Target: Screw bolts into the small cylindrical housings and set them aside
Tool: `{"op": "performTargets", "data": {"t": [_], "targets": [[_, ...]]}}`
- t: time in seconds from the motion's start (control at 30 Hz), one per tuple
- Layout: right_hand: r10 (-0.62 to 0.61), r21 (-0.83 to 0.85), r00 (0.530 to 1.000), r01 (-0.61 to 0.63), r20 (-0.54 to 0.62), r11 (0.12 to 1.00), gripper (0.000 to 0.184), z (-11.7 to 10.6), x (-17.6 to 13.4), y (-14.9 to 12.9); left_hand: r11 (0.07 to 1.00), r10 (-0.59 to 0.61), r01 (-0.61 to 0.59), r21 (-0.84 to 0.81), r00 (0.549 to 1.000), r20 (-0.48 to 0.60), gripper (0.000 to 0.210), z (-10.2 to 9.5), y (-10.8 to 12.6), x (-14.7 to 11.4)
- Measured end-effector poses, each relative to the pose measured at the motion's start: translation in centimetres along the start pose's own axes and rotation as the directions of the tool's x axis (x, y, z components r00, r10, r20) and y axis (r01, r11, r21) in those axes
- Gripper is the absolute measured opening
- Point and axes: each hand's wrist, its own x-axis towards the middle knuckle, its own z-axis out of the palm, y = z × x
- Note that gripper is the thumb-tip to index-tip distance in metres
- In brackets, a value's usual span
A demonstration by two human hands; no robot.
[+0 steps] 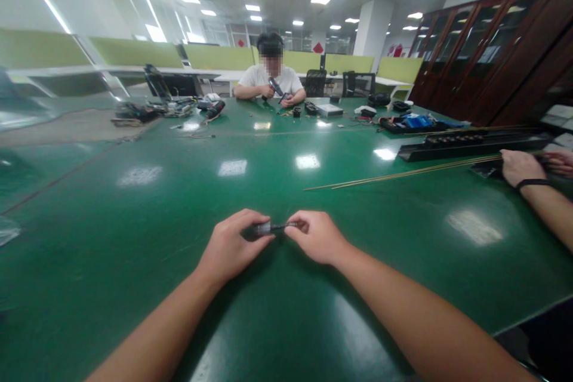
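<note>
My left hand is closed around a small grey cylindrical piece, gripping it between thumb and fingers. A thin dark shaft runs from that piece toward the right. At the shaft's other end, my right hand pinches it between thumb and forefinger. Both hands are low over the green table, close together, with the piece lying level between them. Its exact kind is too small to make out, and the fingers hide part of it.
Long thin brass-coloured rods reach in from the right, near another person's hand. Behind them lies a black channel. Across the green table, a person holds a tool. A drill and assorted parts lie at the far left.
</note>
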Motion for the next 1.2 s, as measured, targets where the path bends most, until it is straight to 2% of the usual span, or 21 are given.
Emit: {"op": "performTargets", "data": {"t": [0.4,0.6,0.7,0.87,1.2], "targets": [[-0.005,-0.038,1.000,0.005,-0.004,0.999,0.017,0.0,0.0,0.0,0.999,-0.030,0.030,0.014,1.000,0.008,0.023,-0.3,-0.4,0.1],[0.019,-0.037,0.999,-0.020,-0.037,0.999,0.019,-0.2,0.0,0.1,0.993,-0.110,0.109,0.037,0.994,0.023,0.025,-0.3,-1.1,0.0],[0.031,-0.037,0.998,-0.033,-0.052,0.999,0.018,-0.2,-0.1,0.0,0.987,-0.151,0.152,0.047,0.988,-0.015,0.028,-0.3,-1.3,0.2],[0.027,-0.043,0.999,-0.027,-0.020,0.999,0.018,0.0,-0.1,-0.1,0.979,-0.196,0.199,0.045,0.978,-0.070,0.028,-0.3,-1.7,0.3],[0.017,-0.050,1.000,-0.018,-0.008,0.999,0.018,0.1,-0.2,-0.1,0.974,-0.217,0.219,0.056,0.975,-0.035,0.028,-0.2,-1.9,0.2]]}}
